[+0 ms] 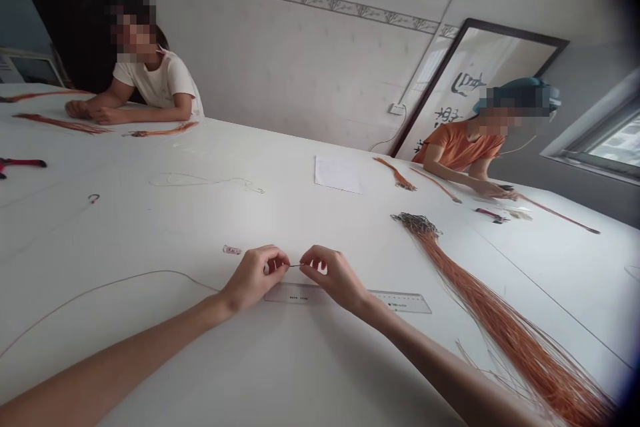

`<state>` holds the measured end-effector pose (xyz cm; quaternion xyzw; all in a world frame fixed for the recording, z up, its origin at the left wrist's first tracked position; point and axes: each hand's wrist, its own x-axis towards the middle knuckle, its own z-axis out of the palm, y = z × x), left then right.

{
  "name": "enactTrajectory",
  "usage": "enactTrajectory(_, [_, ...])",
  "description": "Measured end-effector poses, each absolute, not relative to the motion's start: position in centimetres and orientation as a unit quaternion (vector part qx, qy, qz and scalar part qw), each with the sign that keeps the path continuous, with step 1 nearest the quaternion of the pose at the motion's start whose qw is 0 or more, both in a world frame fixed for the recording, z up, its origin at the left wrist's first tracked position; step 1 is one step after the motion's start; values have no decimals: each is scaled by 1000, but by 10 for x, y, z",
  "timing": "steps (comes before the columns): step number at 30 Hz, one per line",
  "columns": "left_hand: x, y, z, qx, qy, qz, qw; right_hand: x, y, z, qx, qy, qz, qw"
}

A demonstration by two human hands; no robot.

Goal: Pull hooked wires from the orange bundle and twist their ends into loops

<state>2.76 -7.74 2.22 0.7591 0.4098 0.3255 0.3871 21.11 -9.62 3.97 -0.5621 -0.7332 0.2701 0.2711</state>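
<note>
My left hand point(253, 280) and my right hand point(340, 280) are close together above the table, each in a pinch. Between their fingertips stretches a short, thin, dark strand point(295, 265); its exact kind is too small to make out. A thin brownish cord point(150, 272) curves over the table from beside my left hand to the left edge; whether it joins the strand is hidden. Under my hands lies a clear plastic ruler point(413, 301), partly covered by the right one. A small printed packet point(232, 250) lies just left of my left hand.
A long bundle of orange-brown cords point(485, 300) with dark looped ends runs along my right. Farther off lie white paper point(337, 175), red-handled pliers point(25, 163) and a loose pale cord point(200, 180). Two people point(157, 83) point(463, 150) sit across the white table point(210, 360).
</note>
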Motion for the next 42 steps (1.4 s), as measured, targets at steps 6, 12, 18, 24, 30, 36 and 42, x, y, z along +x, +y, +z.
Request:
enactTrajectory(6, [16, -65, 31, 737, 440, 238, 454, 211, -94, 38, -545, -657, 424, 303])
enactTrajectory(12, [0, -54, 42, 744, 421, 147, 497, 201, -86, 40, -540, -602, 506, 300])
enactTrajectory(18, [-6, -51, 49, 751, 410, 115, 505, 194, -87, 35, -540, -622, 481, 301])
enactTrajectory(24, [-5, -50, 47, 755, 420, 111, 492, 192, -93, 22, -534, -657, 425, 319])
enactTrajectory(30, [-5, -48, 48, 750, 430, 99, 493, 193, -94, 16, -535, -668, 397, 331])
enactTrajectory(36, [-6, -47, 47, 762, 421, 86, 485, 194, -95, 15, -534, -672, 390, 333])
enactTrajectory(42, [-5, -47, 43, 776, 420, 84, 463, 194, -95, 14, -530, -683, 374, 335])
